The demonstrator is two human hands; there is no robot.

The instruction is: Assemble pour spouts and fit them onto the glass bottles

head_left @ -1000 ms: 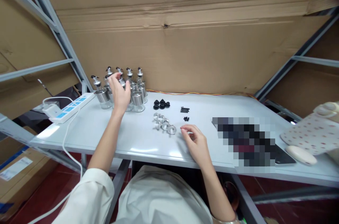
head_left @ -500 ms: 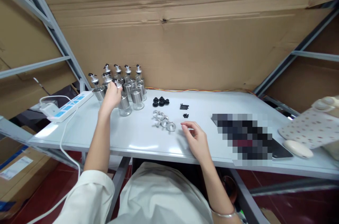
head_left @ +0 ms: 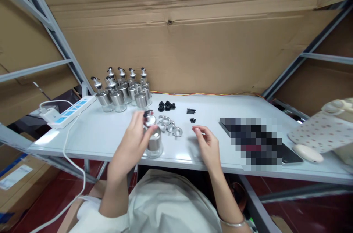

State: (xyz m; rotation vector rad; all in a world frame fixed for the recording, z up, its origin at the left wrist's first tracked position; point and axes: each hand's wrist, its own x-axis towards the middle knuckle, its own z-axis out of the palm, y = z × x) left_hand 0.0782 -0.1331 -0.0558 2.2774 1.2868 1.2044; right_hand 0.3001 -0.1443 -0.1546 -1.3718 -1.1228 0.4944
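My left hand (head_left: pixel 135 135) is closed around the neck and spout of a glass oil bottle (head_left: pixel 154 141) with a steel band, near the table's front edge. Its silver top and black flip cap show between the fingers. To its right, my right hand (head_left: pixel 207 146) hovers or rests low at the table with loosely bent fingers, thumb apart, holding nothing visible. Between the hands lie several silver ring caps (head_left: pixel 171 127). Behind them are a cluster of black stoppers (head_left: pixel 167 106), thin black parts (head_left: pixel 191 111) and small black pieces (head_left: pixel 192 120).
Several similar oil bottles (head_left: pixel 117 97) with spouts stand at the back left, with a spoutless one (head_left: pixel 141 100) among them. A white power strip (head_left: pixel 75 110) and cable lie farther left. At right are a blurred-out dark device (head_left: pixel 289 156), a cream oval object (head_left: pixel 308 153) and a spotted container (head_left: pixel 317 130).
My left hand has brought one oil bottle from the group at the back left toward the front middle of the table. My right hand has barely moved.
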